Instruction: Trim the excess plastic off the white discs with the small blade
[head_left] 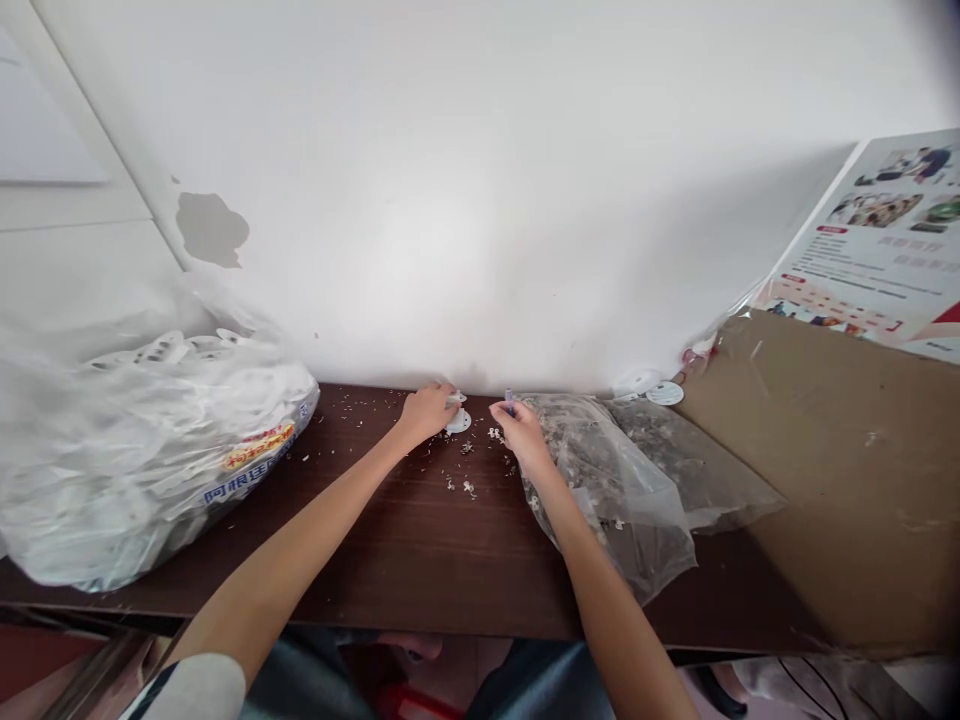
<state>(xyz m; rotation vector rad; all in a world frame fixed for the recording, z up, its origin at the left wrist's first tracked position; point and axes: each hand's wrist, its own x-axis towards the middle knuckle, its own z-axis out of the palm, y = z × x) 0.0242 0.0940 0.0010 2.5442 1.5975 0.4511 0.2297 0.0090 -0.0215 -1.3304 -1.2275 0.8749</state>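
Note:
Near the wall, my left hand (430, 410) has its fingers closed on a white plastic piece (453, 398). Just below its fingertips a round white disc (460, 422) lies on the dark brown table (420, 560). Across a small gap to the right, my right hand (519, 428) pinches a slim purple-blue tool (509, 402), held upright. Its lower end is hidden by the fingers. Small metal parts (469, 488) and tiny scraps lie scattered between and in front of my hands.
A large clear bag of white pieces (150, 450) fills the left side. Beside my right forearm lies a clear bag of small parts (600, 460), with white discs (664, 393) behind it. A brown cardboard sheet (840, 470) and a printed poster (885, 240) stand at the right.

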